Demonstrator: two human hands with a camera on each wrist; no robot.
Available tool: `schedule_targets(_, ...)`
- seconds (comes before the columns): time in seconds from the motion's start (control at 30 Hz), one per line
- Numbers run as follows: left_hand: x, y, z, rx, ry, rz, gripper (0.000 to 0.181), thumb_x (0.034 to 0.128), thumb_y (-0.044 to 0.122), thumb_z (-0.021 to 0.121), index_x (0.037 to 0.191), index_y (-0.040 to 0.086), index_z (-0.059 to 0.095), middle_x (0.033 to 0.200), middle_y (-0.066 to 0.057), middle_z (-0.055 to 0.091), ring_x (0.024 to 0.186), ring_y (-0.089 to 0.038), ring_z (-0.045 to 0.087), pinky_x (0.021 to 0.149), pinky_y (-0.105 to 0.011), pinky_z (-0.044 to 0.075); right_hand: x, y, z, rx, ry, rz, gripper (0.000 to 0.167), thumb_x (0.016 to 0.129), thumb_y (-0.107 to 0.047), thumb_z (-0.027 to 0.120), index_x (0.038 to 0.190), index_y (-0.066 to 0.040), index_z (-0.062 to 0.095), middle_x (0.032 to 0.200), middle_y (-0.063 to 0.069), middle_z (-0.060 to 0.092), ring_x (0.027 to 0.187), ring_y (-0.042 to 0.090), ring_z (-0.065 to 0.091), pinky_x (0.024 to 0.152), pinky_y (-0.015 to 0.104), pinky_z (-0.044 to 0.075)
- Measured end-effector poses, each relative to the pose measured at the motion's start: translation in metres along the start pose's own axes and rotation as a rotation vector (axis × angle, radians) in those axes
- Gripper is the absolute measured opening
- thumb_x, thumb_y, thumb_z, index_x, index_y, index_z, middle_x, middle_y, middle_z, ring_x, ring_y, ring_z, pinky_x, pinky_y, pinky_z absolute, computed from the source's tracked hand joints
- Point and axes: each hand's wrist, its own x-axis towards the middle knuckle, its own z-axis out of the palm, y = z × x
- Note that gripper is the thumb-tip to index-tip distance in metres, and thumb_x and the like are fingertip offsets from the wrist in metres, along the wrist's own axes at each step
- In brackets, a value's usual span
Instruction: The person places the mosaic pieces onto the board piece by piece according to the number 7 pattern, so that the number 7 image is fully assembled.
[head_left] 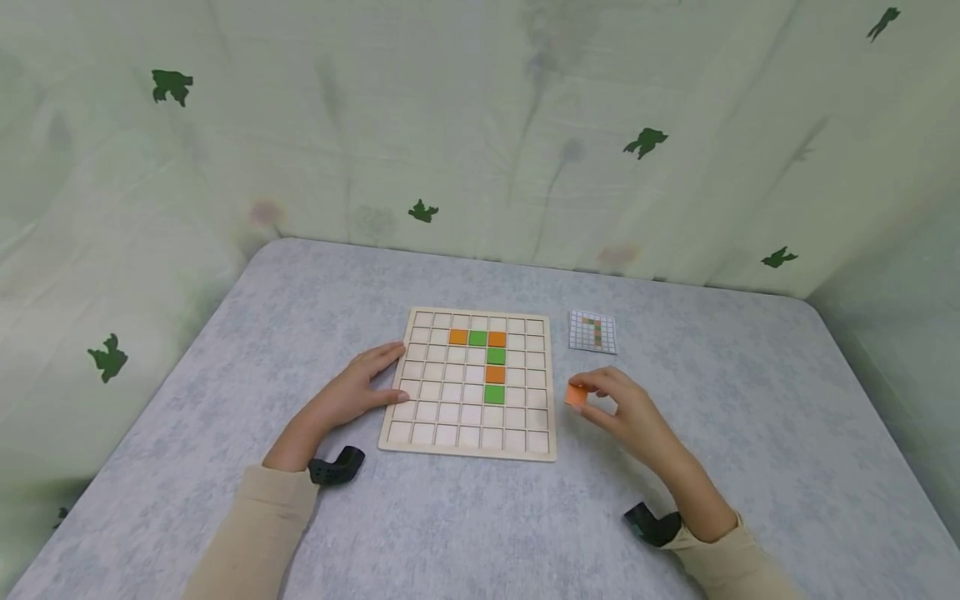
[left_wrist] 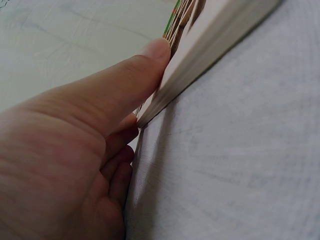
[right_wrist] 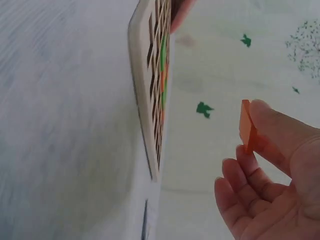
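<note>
A pale wooden grid board (head_left: 442, 414) lies on the table, with orange and green square tiles set in some cells. They form a short row near the top and a column running down from its right end. My left hand (head_left: 354, 393) rests at the board's left edge, its thumb (left_wrist: 135, 75) on the rim and its other fingers against the side. To the right of the board, my right hand (head_left: 626, 414) pinches an orange square tile (head_left: 575, 394) between thumb and fingers. In the right wrist view this tile (right_wrist: 246, 126) is held apart from the board.
A small pattern card (head_left: 592, 332) with a coloured grid lies right of the board's upper corner. Black wrist devices (head_left: 337, 467) sit on both wrists. A pale curtain (head_left: 480, 125) with green leaf shapes hangs behind the grey mottled table (head_left: 480, 525).
</note>
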Motion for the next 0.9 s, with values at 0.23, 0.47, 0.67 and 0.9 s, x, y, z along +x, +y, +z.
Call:
schedule_targets(0.23,0.001,0.000,0.001,-0.014,-0.004,-0.009,0.083,0.0790,0.038,0.067,0.141,0.002,0.026,0.145,-0.017,0.021,0.132,-0.037,0.013,0.102,-0.053,0.015,0.023,-0.020,0.030,0.095,-0.036,-0.058,0.034,0.079,-0.010,0.069,0.112,-0.006,0.063,0.104,-0.001,0.057,0.090,0.018,0.053,0.075,0.040,0.047)
schedule_targets(0.47,0.002,-0.001,0.002,-0.017,-0.004,-0.003,0.083,0.0788,0.040,0.067,0.141,0.003,0.026,0.145,-0.016,0.021,0.132,-0.036,0.013,0.102,-0.053,0.015,0.034,-0.019,0.070,0.148,-0.111,-0.010,0.026,0.079,-0.015,0.070,0.103,-0.008,0.063,0.099,-0.004,0.057,0.090,0.010,0.054,0.077,0.025,0.047)
schedule_targets(0.67,0.000,-0.002,0.001,-0.010,0.000,0.002,0.083,0.0792,0.039,0.067,0.142,0.003,0.026,0.145,-0.016,0.021,0.132,-0.035,0.013,0.102,-0.052,0.016,0.036,-0.018,0.085,0.102,-0.140,-0.023,0.019,0.081,-0.017,0.068,0.099,-0.011,0.065,0.097,-0.005,0.055,0.090,0.008,0.050,0.077,0.025,0.044)
schedule_targets(0.9,-0.001,-0.003,0.000,-0.012,0.002,-0.003,0.082,0.0795,0.039,0.067,0.142,0.003,0.026,0.145,-0.016,0.021,0.132,-0.035,0.013,0.102,-0.053,0.016,0.037,-0.024,0.084,0.043,-0.194,-0.025,0.024,0.081,-0.019,0.068,0.104,-0.010,0.067,0.098,-0.005,0.052,0.086,0.008,0.047,0.067,0.023,0.042)
